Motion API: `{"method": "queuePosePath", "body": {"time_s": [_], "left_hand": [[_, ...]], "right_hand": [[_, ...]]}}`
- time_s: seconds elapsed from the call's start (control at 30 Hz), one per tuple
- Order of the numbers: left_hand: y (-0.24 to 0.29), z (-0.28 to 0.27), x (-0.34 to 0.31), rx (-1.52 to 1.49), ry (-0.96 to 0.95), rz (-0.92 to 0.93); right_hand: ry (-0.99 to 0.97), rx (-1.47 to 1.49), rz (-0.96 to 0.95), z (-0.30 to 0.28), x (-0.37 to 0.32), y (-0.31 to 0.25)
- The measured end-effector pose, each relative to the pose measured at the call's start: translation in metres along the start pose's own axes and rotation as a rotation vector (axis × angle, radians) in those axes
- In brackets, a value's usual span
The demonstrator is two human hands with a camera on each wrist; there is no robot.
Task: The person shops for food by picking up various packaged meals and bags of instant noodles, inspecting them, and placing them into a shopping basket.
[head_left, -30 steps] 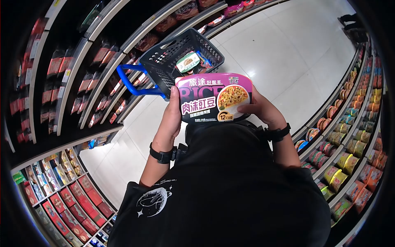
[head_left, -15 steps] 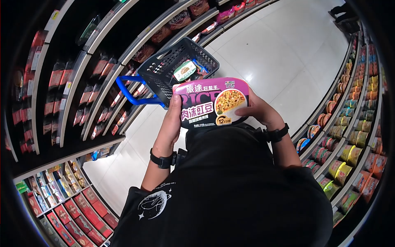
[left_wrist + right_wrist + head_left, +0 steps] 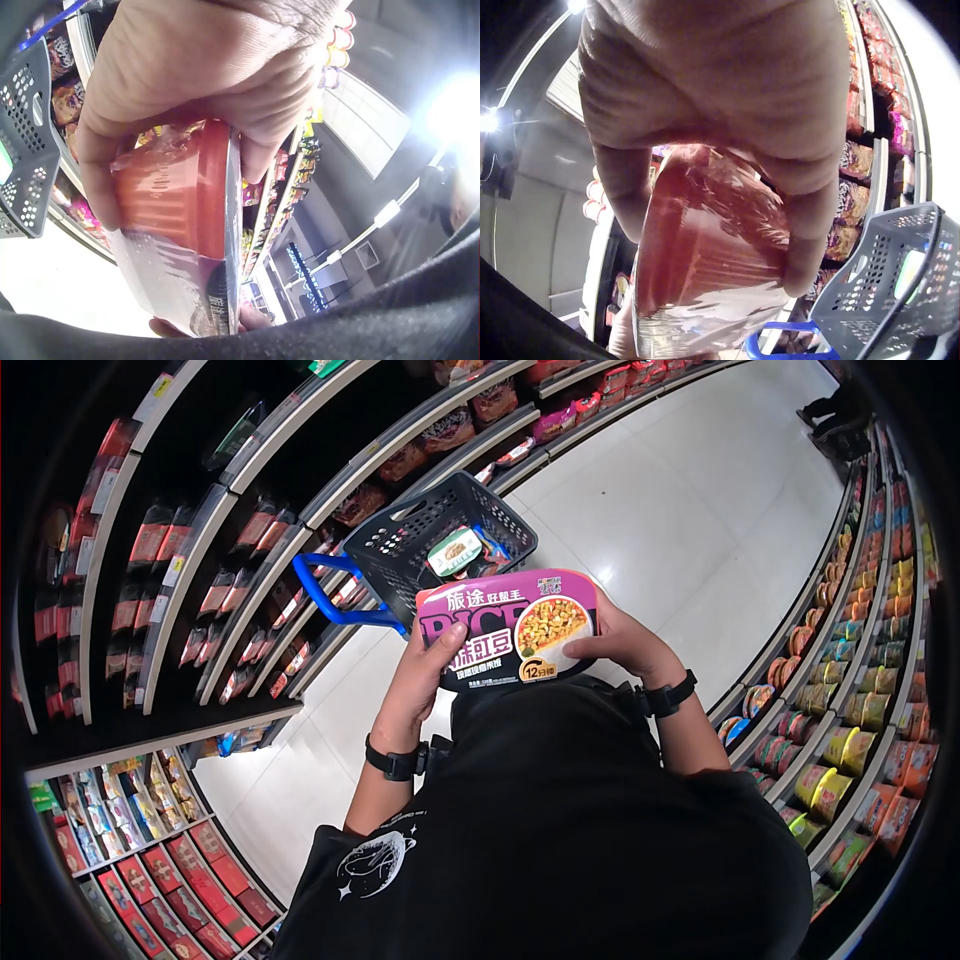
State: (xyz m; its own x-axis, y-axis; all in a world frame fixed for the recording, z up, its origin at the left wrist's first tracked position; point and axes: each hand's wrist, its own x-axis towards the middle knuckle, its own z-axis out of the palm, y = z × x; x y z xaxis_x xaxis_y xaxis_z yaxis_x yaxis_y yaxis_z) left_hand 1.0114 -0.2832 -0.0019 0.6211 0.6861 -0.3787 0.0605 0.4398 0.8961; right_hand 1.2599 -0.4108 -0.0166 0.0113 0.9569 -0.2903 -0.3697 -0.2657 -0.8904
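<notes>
Both hands hold a purple and black box of instant rice (image 3: 490,615) in front of the body, its printed face turned up. The left hand (image 3: 425,665) grips the left end, with its thumb lying over the printed front. At the right end the right hand (image 3: 630,640) grips the box, thumb on the food picture. Seen from the left wrist, the left fingers (image 3: 97,176) wrap round a red ribbed tub (image 3: 172,191) under clear film and a card sleeve. In the right wrist view, the right fingers (image 3: 810,240) curl round the shiny wrapped underside (image 3: 712,240).
A dark shopping basket (image 3: 390,545) with a blue handle (image 3: 330,600) stands on the floor beyond the box. It contains a green and white package (image 3: 455,552). Stocked shelves (image 3: 240,540) line the left, and cup noodles (image 3: 825,790) fill shelves at right. Another person (image 3: 835,410) is far off.
The box has shifted slightly down and left in the head view. The left thumb has moved from the box's edge onto its front. Both hands keep their grip.
</notes>
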Motion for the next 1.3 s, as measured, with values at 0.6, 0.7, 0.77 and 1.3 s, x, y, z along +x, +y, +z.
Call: {"method": "queuePosePath", "body": {"time_s": [0.6, 0.7, 0.77, 1.3], "left_hand": [[-0.079, -0.103, 0.023, 0.29, 0.348, -0.078], [-0.103, -0.15, 0.03, 0.469, 0.527, -0.079], [-0.091, -0.153, 0.031, 0.36, 0.525, -0.069], [-0.124, -0.198, 0.237, 0.455, 0.608, -0.297]], "right_hand": [[0.39, -0.837, 0.132, -0.132, 0.038, 0.184], [0.525, -0.646, 0.41, -0.186, 0.003, 0.276], [0.637, -0.189, 0.564, -0.188, -0.033, 0.305], [0.783, -0.022, 0.629, -0.092, 0.012, 0.215]]}}
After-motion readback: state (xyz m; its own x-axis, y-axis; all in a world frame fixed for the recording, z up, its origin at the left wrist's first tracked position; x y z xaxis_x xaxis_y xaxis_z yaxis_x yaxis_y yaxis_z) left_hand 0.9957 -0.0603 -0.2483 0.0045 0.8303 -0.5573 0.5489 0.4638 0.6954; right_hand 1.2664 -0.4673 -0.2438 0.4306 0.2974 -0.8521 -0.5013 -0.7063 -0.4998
